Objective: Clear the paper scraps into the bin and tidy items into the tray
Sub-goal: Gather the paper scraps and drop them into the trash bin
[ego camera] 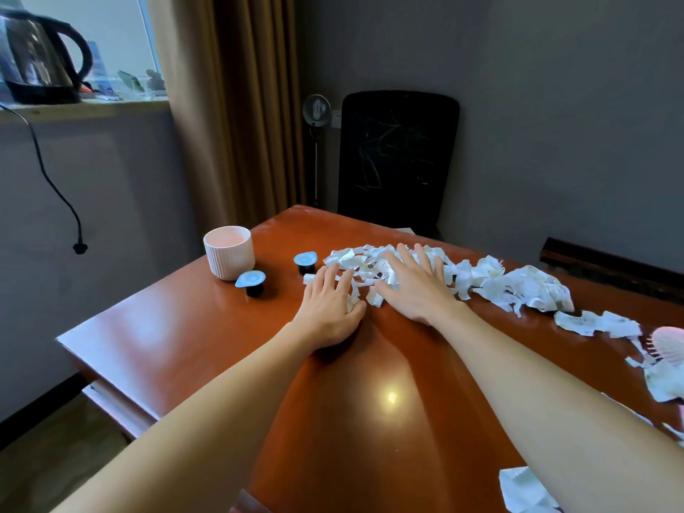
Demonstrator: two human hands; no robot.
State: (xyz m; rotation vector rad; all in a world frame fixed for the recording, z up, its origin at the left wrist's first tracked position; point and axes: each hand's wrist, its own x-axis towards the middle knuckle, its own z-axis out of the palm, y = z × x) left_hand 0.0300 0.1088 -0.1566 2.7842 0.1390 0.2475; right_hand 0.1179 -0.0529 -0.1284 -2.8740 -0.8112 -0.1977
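Observation:
White torn paper scraps (518, 286) lie in a long band across the red-brown table (192, 327), from the middle to the right edge. My left hand (331, 309) lies flat at the left end of the pile, fingers straight on a few scraps. My right hand (414, 286) presses flat on the pile's middle with spread fingers. Two small black capsules with blue lids (252, 284) (306, 262) stand left of the pile. No bin or tray is in view.
A white ribbed cup (229, 253) stands near the table's far left edge. A pink hairbrush (670, 349) lies among scraps at the right edge. A black chair (396, 157) stands behind the table. A kettle (40, 57) sits on the windowsill.

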